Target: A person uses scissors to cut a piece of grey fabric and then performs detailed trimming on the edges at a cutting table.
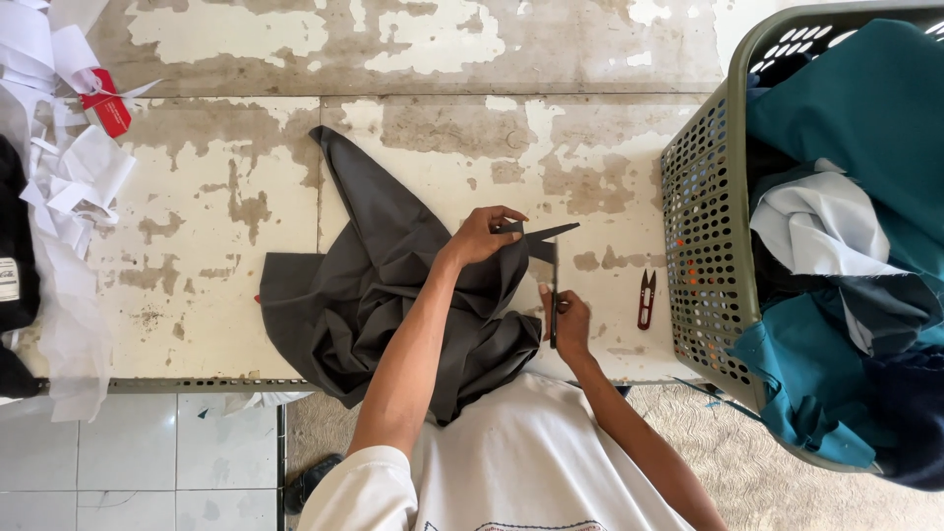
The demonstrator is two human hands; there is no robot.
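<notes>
A small red package — box-like, with a white patch on one face — lies at the upper left of the worn table, tucked among white paper scraps. At the far left edge a white rectangular label sits on a black cloth — its print is too small to tell.
</notes>
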